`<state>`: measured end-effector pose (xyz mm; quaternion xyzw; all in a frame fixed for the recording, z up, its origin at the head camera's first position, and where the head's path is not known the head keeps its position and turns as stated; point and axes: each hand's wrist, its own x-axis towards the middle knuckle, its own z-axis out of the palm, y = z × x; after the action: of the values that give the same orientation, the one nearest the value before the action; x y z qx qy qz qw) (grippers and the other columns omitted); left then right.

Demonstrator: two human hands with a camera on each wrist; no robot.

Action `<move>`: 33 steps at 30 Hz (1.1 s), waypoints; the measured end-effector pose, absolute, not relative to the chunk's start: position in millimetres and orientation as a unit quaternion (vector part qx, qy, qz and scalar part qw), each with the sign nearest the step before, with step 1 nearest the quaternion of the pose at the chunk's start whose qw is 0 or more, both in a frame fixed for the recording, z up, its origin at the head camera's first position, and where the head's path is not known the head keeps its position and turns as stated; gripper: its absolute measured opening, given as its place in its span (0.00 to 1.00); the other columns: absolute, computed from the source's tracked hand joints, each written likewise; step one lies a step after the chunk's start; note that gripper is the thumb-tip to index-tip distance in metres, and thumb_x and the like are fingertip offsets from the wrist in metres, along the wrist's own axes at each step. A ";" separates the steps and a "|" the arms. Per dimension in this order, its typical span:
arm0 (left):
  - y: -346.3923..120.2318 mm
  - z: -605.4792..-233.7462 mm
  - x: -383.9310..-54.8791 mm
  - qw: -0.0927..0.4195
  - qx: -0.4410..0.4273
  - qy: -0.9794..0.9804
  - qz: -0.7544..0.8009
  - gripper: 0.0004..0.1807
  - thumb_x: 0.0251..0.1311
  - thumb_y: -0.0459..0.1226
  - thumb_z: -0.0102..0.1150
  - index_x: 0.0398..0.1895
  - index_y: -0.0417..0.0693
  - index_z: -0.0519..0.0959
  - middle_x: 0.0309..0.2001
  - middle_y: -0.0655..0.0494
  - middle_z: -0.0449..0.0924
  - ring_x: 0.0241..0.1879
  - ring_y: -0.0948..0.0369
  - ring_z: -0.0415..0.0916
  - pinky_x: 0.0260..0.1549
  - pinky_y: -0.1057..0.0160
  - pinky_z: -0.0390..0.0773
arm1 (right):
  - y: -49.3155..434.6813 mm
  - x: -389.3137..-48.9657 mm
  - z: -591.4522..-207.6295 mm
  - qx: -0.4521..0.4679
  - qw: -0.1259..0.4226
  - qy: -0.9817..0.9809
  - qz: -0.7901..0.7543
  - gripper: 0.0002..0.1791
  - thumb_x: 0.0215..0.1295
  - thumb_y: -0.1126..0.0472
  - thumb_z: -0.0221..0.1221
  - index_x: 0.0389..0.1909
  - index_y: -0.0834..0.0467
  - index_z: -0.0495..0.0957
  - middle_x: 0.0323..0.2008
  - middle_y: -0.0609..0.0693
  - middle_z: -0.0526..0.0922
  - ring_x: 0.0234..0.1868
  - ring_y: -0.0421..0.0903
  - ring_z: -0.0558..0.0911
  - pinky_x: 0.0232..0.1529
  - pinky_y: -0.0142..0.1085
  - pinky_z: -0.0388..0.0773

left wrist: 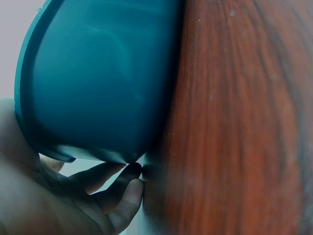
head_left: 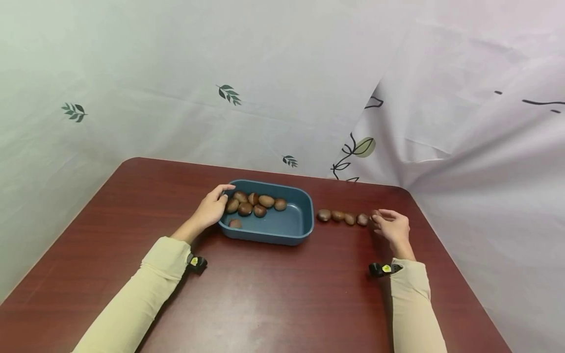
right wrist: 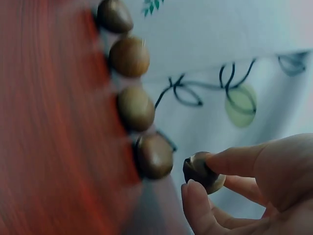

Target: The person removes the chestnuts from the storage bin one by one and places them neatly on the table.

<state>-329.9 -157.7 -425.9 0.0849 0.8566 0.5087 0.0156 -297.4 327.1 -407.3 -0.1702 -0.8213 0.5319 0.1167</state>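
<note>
A blue rectangular container (head_left: pixel 304 230) stands near the middle of the table, with several brown chestnuts (head_left: pixel 245 209) lying mostly in its left half. My left hand (head_left: pixel 211 208) grips the container's left end, thumb at the rim and the other fingers along the outer wall. To the right of the container, several chestnuts (head_left: pixel 338 216) form a row on the table. At the row's right end, my right hand (head_left: pixel 394 228) pinches another chestnut (right wrist: pixel 204 172) between thumb and fingers. In the right wrist view this held chestnut is close beside the last one (right wrist: pixel 155 156) of the row.
The dark red wooden table (head_left: pixel 273 289) has rounded far corners. Behind it and along its sides hangs a pale cloth (head_left: pixel 273 98) printed with leaves. Both wrists carry a black strap (head_left: pixel 383 269) over light sleeves.
</note>
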 end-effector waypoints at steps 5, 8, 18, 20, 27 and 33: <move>-158.5 -426.5 -329.4 0.015 0.082 0.857 0.509 0.23 0.77 0.35 0.33 0.71 0.48 0.65 0.73 0.40 0.59 0.61 0.45 0.63 0.51 0.45 0.62 | 335.2 -300.0 -415.7 -0.187 0.096 -0.817 0.536 0.21 0.66 0.69 0.61 0.58 0.73 0.74 0.31 0.46 0.84 0.26 0.34 0.83 0.27 0.30 0.81; -157.9 -426.7 -329.6 0.014 0.082 0.857 0.508 0.23 0.78 0.35 0.33 0.71 0.49 0.65 0.73 0.40 0.59 0.63 0.45 0.63 0.54 0.44 0.62 | 336.7 -300.0 -418.2 -0.188 0.088 -0.821 0.532 0.22 0.66 0.70 0.61 0.59 0.74 0.74 0.29 0.46 0.82 0.26 0.35 0.82 0.26 0.30 0.81; -157.4 -424.9 -329.7 0.011 0.084 0.856 0.509 0.22 0.78 0.36 0.34 0.71 0.50 0.66 0.73 0.41 0.59 0.63 0.45 0.63 0.54 0.44 0.63 | 338.4 -302.4 -421.2 -0.194 0.087 -0.829 0.517 0.22 0.64 0.67 0.62 0.58 0.71 0.76 0.26 0.41 0.81 0.25 0.34 0.82 0.25 0.30 0.81; -157.5 -424.4 -329.3 0.012 0.083 0.857 0.508 0.22 0.78 0.36 0.34 0.71 0.49 0.66 0.73 0.41 0.58 0.66 0.44 0.61 0.56 0.43 0.63 | 338.0 -302.5 -421.5 -0.198 0.083 -0.829 0.517 0.22 0.64 0.67 0.62 0.58 0.71 0.76 0.26 0.40 0.81 0.25 0.34 0.82 0.25 0.30 0.81; -157.5 -425.4 -328.3 0.008 0.083 0.859 0.505 0.22 0.78 0.35 0.34 0.71 0.49 0.66 0.73 0.41 0.59 0.64 0.45 0.62 0.54 0.44 0.62 | 338.7 -301.5 -422.5 -0.201 0.081 -0.828 0.516 0.23 0.64 0.65 0.64 0.58 0.69 0.76 0.27 0.40 0.82 0.26 0.33 0.81 0.25 0.30 0.81; -157.4 -426.1 -328.0 0.008 0.081 0.858 0.507 0.23 0.77 0.35 0.34 0.71 0.49 0.66 0.73 0.40 0.59 0.66 0.44 0.61 0.57 0.42 0.62 | 340.3 -298.6 -421.9 -0.204 0.079 -0.835 0.505 0.24 0.63 0.63 0.66 0.59 0.68 0.76 0.28 0.39 0.83 0.26 0.33 0.81 0.24 0.30 0.80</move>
<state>-328.0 -157.4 -426.1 0.0812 0.8583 0.5065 0.0083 -298.6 340.3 -421.9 -0.2042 -0.8348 0.5051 0.0791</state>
